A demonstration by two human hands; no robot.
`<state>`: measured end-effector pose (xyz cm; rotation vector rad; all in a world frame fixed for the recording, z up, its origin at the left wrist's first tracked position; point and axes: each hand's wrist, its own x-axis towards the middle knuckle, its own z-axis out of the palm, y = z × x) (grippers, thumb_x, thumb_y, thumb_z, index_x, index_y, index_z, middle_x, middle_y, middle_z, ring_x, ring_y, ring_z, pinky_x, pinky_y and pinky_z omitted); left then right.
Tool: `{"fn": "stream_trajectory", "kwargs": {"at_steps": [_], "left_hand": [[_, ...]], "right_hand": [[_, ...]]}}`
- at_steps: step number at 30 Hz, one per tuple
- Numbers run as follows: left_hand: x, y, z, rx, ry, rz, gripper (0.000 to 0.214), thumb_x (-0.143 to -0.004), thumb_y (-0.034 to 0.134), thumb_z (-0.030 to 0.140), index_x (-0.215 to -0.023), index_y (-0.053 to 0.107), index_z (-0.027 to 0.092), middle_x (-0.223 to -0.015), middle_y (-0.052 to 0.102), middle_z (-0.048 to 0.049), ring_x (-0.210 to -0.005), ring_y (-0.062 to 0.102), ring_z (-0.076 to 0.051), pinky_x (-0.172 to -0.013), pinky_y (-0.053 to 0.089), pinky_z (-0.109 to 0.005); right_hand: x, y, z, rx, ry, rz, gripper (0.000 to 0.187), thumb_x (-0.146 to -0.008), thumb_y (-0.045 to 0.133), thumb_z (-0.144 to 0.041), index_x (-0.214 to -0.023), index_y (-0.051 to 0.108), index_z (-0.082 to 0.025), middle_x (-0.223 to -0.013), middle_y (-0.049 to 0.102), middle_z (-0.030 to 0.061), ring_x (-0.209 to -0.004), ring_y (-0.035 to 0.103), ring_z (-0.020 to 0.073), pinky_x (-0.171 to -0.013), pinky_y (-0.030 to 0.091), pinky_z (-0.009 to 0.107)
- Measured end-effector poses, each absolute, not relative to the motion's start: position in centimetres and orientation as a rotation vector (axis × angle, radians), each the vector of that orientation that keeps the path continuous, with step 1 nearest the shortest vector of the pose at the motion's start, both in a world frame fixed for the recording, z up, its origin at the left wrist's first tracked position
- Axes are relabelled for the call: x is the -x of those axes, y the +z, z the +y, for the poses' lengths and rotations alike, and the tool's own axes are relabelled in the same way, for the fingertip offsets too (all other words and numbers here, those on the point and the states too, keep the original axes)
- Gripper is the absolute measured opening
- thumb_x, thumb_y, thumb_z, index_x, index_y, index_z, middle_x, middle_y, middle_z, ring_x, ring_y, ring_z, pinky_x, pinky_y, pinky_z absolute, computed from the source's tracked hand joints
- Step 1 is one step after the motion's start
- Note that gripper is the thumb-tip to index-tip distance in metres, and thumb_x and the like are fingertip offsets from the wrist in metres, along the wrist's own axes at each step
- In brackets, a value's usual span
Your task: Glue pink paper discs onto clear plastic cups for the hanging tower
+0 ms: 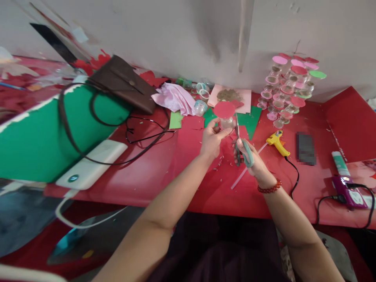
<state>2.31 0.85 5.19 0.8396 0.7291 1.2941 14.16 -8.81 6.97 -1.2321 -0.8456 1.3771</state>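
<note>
My left hand is closed around a small clear jar, held up over the table. A red paper disc covers the jar's top and reaches past its rim. In my right hand are scissors with green handles, fingers in the loops. Their blades point up beside the right edge of the jar and disc; whether they touch the paper I cannot tell. Beneath my hands lie red paper sheets and small pale scraps.
A yellow glue gun lies right, near a dark blurred rectangle and a purple power socket. Stacked jars with paper discs stand behind. At left are a brown bag, glasses and a white power bank.
</note>
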Motion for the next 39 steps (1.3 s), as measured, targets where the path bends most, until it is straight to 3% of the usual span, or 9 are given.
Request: {"fn": "stream_trajectory", "kwargs": {"at_steps": [8,14,33,39], "left_hand": [[-2.4,4.9,0.9,-0.867,1.301,0.705,0.052,-0.058,0.092,0.019,-0.101,0.063,0.024,-0.088,0.076,0.0028,-0.085,0.073,-0.016,-0.087,0.056,-0.032],[-2.6,4.8,0.9,-0.868,1.314,0.711,0.053,-0.057,0.092,0.019,-0.099,0.061,0.024,-0.084,0.076,0.0037,-0.080,0.071,-0.015,-0.082,0.055,-0.030],[-2.2,4.6,1.5,-0.886,1.280,0.656,0.048,-0.061,0.090,0.017,-0.104,0.071,0.026,-0.101,0.080,-0.0001,-0.099,0.075,-0.021,-0.098,0.059,-0.040],[-1.9,4.4,1.9,-0.895,1.274,0.642,0.045,-0.065,0.087,0.015,-0.106,0.071,0.027,-0.106,0.080,-0.0014,-0.105,0.075,-0.023,-0.103,0.058,-0.043]], "right_hand": [[-14.2,6.8,-8.8,1.191,1.350,-0.881,0.068,-0.068,0.078,-0.084,-0.091,0.058,-0.023,-0.063,0.057,-0.0073,-0.045,0.053,0.0088,-0.039,0.040,0.023],[-14.0,6.4,-8.7,1.187,1.347,-0.860,0.069,-0.065,0.078,-0.086,-0.082,0.054,-0.024,-0.061,0.056,-0.0087,-0.043,0.052,0.0070,-0.039,0.039,0.021],[-14.1,6.8,-8.9,1.214,1.346,-0.807,0.069,-0.063,0.084,-0.080,-0.093,0.061,-0.023,-0.058,0.054,-0.0096,-0.043,0.050,0.0070,-0.037,0.037,0.019],[-14.1,6.8,-9.0,1.211,1.331,-0.835,0.066,-0.065,0.083,-0.080,-0.086,0.058,-0.023,-0.058,0.054,-0.0095,-0.041,0.049,0.0065,-0.035,0.037,0.019]]}}
